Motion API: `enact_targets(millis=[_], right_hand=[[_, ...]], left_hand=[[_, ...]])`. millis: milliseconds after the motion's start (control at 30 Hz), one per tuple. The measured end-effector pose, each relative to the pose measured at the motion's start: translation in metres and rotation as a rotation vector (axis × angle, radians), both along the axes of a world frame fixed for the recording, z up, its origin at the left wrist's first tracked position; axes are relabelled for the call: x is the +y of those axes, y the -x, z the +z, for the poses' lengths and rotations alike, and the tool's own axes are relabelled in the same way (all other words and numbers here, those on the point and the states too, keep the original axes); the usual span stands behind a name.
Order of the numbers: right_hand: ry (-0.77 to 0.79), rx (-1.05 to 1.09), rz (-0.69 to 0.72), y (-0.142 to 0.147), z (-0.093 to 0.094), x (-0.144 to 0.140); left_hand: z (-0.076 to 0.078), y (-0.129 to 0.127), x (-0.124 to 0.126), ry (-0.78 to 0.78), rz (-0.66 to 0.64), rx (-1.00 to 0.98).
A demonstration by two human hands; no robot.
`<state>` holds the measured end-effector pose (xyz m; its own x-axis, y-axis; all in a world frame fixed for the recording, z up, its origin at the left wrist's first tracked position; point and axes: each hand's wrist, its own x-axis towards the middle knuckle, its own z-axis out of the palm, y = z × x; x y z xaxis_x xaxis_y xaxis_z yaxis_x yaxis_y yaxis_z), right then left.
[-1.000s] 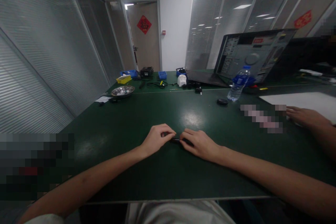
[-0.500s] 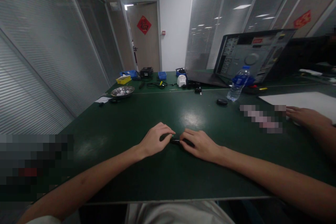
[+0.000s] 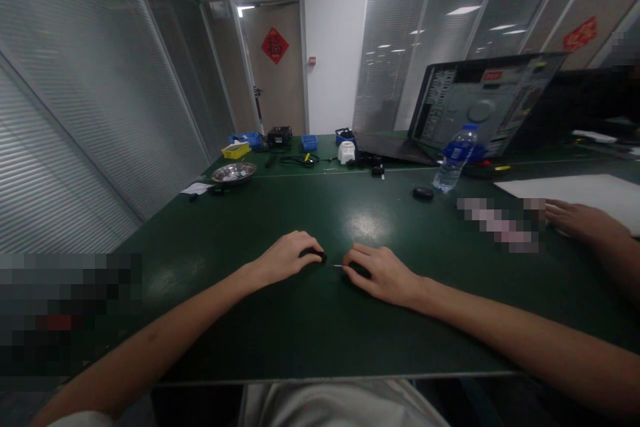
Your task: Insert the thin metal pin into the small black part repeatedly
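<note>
My left hand (image 3: pixel 293 258) is closed, low over the green table, with a small black piece (image 3: pixel 324 257) at its fingertips. A short way to the right, my right hand (image 3: pixel 381 271) pinches a thin pale rod (image 3: pixel 339 265) that points left toward the black piece. A narrow gap separates the two. The rest of the rod is hidden in my fingers, and both things are too small to name exactly.
A dark oval object (image 3: pixel 423 193) and a plastic water bottle (image 3: pixel 455 157) stand right of centre, before an open computer case (image 3: pixel 480 107). A metal dish (image 3: pixel 234 173) lies back left. Another person's hand (image 3: pixel 585 220) rests near a white sheet (image 3: pixel 575 190) at right.
My left hand has moved left with the black piece, away from my right hand. The thin pale rod now shows between them. My right hand has barely moved.
</note>
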<state>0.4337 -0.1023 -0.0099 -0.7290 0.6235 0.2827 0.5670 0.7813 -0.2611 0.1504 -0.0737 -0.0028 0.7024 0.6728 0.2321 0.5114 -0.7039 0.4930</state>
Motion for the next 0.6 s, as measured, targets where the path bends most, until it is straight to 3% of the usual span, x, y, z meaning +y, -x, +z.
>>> enact_targets(millis=[133, 333, 467, 600], right_hand=[[0.012, 0.015, 0.005, 0.0, 0.0, 0.0], [0.015, 0.002, 0.009, -0.001, 0.003, -0.001], [0.02, 0.004, 0.018, -0.001, 0.003, 0.0], [0.02, -0.004, 0.01, -0.001, 0.003, 0.0]], left_hand=[[-0.007, 0.044, 0.037, 0.013, 0.148, -0.057], [-0.027, 0.166, 0.104, -0.161, 0.608, -0.082], [-0.034, 0.238, 0.116, -0.272, 0.772, -0.003], [-0.03, 0.271, 0.109, -0.26, 0.908, 0.157]])
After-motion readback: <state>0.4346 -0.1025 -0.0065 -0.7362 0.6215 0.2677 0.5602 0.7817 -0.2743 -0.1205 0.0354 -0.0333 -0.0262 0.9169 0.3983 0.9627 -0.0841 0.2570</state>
